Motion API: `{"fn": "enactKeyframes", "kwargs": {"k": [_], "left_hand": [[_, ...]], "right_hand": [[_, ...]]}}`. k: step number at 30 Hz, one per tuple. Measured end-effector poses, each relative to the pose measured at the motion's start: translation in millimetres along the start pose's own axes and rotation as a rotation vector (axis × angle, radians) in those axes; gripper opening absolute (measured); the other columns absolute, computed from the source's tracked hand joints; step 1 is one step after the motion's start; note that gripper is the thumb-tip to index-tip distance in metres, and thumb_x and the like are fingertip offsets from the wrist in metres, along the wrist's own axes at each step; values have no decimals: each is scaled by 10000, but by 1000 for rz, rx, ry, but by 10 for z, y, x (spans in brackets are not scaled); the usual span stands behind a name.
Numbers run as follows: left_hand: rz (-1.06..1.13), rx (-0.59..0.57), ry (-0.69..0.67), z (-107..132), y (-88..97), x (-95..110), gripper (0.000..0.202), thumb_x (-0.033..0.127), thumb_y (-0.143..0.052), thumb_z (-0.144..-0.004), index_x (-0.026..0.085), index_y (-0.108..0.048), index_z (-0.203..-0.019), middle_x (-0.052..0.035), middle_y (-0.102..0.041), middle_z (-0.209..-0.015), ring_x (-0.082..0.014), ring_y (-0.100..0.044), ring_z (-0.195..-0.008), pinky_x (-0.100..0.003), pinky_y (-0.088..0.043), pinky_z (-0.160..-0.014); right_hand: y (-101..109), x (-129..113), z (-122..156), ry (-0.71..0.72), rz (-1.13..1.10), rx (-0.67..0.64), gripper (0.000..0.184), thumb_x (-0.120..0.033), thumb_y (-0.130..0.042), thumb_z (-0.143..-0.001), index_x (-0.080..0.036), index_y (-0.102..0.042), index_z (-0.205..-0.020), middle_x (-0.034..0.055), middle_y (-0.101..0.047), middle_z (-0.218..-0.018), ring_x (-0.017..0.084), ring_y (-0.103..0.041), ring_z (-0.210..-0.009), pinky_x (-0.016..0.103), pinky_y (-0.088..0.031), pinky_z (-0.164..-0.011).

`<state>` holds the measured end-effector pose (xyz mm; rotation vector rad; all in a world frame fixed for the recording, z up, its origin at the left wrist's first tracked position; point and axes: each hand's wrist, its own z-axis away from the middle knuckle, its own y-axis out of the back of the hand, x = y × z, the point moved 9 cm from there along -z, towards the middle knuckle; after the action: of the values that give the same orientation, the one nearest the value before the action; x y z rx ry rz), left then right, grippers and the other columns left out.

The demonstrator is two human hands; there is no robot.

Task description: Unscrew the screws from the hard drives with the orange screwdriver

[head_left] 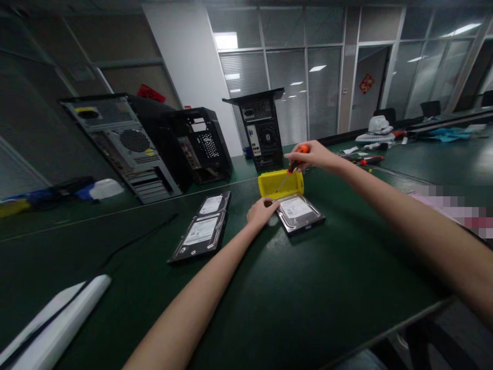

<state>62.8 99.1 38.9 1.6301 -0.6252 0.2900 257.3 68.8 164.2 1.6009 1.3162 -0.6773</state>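
A hard drive (298, 213) with a white label lies flat on the dark green table, and my left hand (262, 211) grips its left edge with bent fingers. Above it, my right hand (310, 155) is closed around the orange and black handle of a screwdriver (284, 182). The screwdriver's thin shaft slants down to the left, its tip near the drive's far left corner. Whether the tip touches a screw is too small to tell. Directly behind the drive stands a yellow plastic box (269, 186). Two more hard drives (200, 231) (213, 204) lie end to end on the left.
Computer cases (154, 174) (206, 146) (262, 136) stand along the back of the table. A black cable (134, 240) and a white object (65, 318) lie at the left. Pliers (372, 161) and a white cap (378, 127) are at the right rear.
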Motion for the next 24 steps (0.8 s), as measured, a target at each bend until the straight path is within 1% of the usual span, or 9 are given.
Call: {"fn": "enactKeyframes", "kwargs": {"k": [2, 4, 6, 9, 11, 14, 18, 21, 24], "left_hand": [[86, -67, -11, -25, -37, -14, 508, 571, -575, -768, 194, -663, -1097, -75, -673, -1161, -262, -618, -1043, -328, -457, -876], [230, -156, -38, -25, -83, -8, 517, 530, -603, -763, 158, -653, -1118, -91, -670, -1163, -227, -644, -964, -301, -479, -838], [360, -229, -75, 9, -103, 12, 524, 487, -614, -769, 126, -637, -1149, -105, -660, -1181, -208, -647, -944, -286, -488, -831], [395, -216, -110, 89, -36, -4, 481, 418, -608, -797, 114, -626, -1169, -112, -642, -1212, -213, -614, -1046, -297, -457, -920], [337, -174, -113, 153, 17, -43, 455, 393, -598, -813, 131, -620, -1185, -109, -638, -1215, -218, -597, -1085, -320, -432, -966], [258, -136, -149, 249, 51, -55, 451, 367, -576, -836, 142, -590, -1227, -111, -631, -1210, -214, -608, -1058, -340, -447, -959], [172, -40, -226, 347, 99, 9, 404, 302, -552, -849, 140, -577, -1219, -111, -609, -1215, -196, -615, -1023, -326, -484, -920], [17, -15, -330, 444, 94, 131, 373, 286, -531, -859, 140, -584, -1198, -108, -608, -1216, -220, -580, -1086, -369, -458, -969], [-152, -6, -397, 547, 77, 212, 420, 328, -505, -876, 118, -558, -1236, -124, -585, -1266, -250, -518, -1184, -403, -402, -1035]], "right_hand": [[261, 120, 175, -34, -85, 89, 359, -457, -723, -709, -142, -621, -849, 80, -673, -816, 109, -630, -580, 250, -562, -593], [479, 246, 387, -25, -135, 182, 351, -461, -688, -744, -155, -619, -900, 77, -669, -876, 120, -639, -642, 293, -575, -687], [571, 344, 616, 23, -42, 204, 332, -462, -636, -790, -164, -631, -937, 82, -655, -950, 162, -650, -770, 375, -561, -802], [485, 317, 984, 222, 413, 182, 263, -402, -582, -841, -183, -673, -953, 96, -606, -1053, 237, -588, -997, 474, -475, -937], [299, 377, 1170, 237, 594, 76, 263, -352, -515, -887, -189, -676, -1016, 109, -565, -1075, 238, -565, -1009, 460, -479, -915], [118, 430, 1326, 201, 649, 3, 287, -318, -475, -912, -178, -651, -1090, 116, -535, -1089, 216, -562, -988, 414, -497, -885], [9, 435, 1368, 225, 661, 8, 309, -306, -445, -927, -160, -625, -1132, 124, -493, -1137, 207, -543, -1035, 388, -485, -927], [-34, 508, 1388, 234, 669, -2, 315, -281, -426, -932, -149, -606, -1155, 129, -466, -1159, 200, -533, -1047, 385, -469, -960], [-77, 579, 1426, 234, 668, -33, 324, -258, -408, -934, -149, -587, -1181, 134, -450, -1173, 203, -523, -1066, 385, -461, -977]]}}
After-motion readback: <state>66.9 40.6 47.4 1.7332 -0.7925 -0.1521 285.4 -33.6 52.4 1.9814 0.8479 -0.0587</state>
